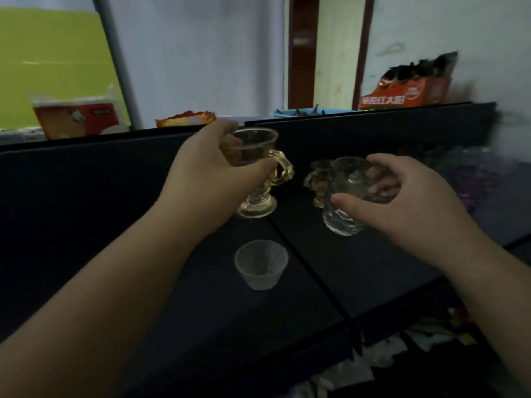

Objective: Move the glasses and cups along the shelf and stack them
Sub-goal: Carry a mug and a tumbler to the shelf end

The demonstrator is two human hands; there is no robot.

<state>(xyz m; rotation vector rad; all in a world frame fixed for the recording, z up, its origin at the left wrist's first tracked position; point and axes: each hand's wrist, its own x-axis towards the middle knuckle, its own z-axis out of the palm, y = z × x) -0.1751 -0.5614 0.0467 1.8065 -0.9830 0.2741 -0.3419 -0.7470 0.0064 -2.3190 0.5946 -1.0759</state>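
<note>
Amber-tinted glass footed mug (255,170), gripped in the left hand (207,179), and clear tumbler (344,196), gripped in the right hand (413,202), seemingly mid-carry; next, nesting them near the dark shelf (359,277) front edge.

Dim room. Pale bluish-white wall (201,53); yellow-green panel (51,61) upper left beside a grey pole (117,61); dark red door frame (296,53) around a pale door (336,50). Black shelf unit (86,173), top board carrying orange snack packets (408,90), possibly noodles
</note>
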